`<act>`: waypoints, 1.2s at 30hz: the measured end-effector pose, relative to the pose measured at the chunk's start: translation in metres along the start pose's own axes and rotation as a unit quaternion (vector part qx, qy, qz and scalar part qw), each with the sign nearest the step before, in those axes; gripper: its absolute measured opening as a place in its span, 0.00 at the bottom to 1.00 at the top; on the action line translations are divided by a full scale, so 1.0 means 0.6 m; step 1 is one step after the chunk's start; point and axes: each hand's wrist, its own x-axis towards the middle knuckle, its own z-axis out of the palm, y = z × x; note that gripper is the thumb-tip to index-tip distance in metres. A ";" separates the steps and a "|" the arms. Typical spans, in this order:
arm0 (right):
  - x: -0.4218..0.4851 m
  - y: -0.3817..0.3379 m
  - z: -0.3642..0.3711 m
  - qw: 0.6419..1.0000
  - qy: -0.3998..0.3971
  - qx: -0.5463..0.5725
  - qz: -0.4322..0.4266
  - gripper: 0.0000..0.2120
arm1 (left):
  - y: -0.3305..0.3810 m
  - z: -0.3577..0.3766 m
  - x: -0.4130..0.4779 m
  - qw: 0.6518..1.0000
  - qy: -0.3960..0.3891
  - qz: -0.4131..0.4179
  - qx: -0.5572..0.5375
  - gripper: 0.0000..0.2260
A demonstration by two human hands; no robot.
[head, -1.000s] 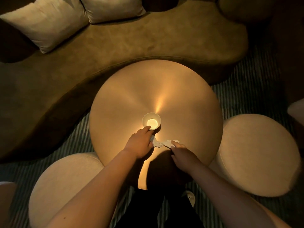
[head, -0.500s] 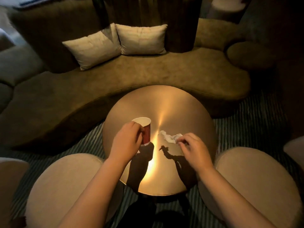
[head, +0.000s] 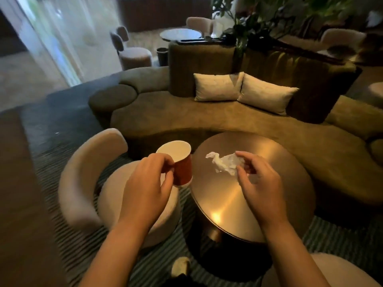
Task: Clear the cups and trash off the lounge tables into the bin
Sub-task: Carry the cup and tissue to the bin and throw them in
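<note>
A long curved sofa (head: 217,119) wraps the scene from nine o'clock round to three. A striped rug (head: 68,230) lies under the seats. At nine o'clock of the worktop (head: 226,206) stands a pale round chair (head: 83,183) with a curved back, just beside the worktop's edge. The worktop is round and brassy, with a bright glint toward six o'clock. Two cream pillows (head: 217,87) lean side by side on the sofa at twelve o'clock.

The left hand (head: 145,189) grasps a red cup (head: 183,169), fingers and thumb curled round its side. The cup is in the air at the worktop's nine o'clock edge, above the chair seat, tilted with its white mouth toward eleven o'clock.

The right hand (head: 259,183) pinches a crumpled white napkin (head: 224,163) between thumb and fingertips. The napkin hangs over the worktop at about eleven o'clock from its centre; whether its low end touches the surface I cannot tell.
</note>
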 end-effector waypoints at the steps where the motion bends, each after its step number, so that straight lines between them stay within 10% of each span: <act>1: -0.002 -0.022 0.016 1.000 -0.006 0.006 -0.021 0.16 | -0.010 -0.029 -0.015 1.000 0.016 -0.012 0.010 0.07; 22: -0.123 -0.535 0.632 0.946 -0.213 0.193 -0.151 0.16 | -0.470 -0.572 -0.303 0.948 0.133 -0.214 0.192 0.12; 36: -0.005 -0.698 1.005 0.920 -0.272 0.213 -0.184 0.12 | -0.824 -0.721 -0.196 0.930 0.161 -0.266 0.196 0.11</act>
